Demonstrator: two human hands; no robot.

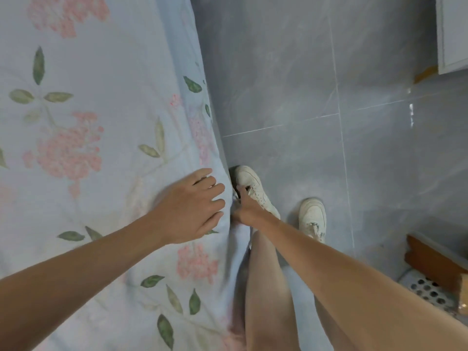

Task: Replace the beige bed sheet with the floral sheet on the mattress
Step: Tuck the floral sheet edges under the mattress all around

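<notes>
The floral sheet (pixel 101 153), pale blue with pink blossoms and green leaves, covers the mattress along the left side of the view and hangs over its right edge. My left hand (pixel 192 209) lies flat on the sheet near that edge, fingers spread and fairly straight. My right hand (pixel 247 209) reaches down beside the mattress edge and grips the hanging part of the sheet; its fingers are partly hidden in the cloth. No beige sheet is in view.
Grey tiled floor (pixel 329 97) runs along the right of the bed. My legs and white sneakers (pixel 311 216) stand close to the mattress. A white cabinet (pixel 453 34) is at the top right; a wooden piece (pixel 430 259) and a perforated basket (pixel 428 292) sit at the lower right.
</notes>
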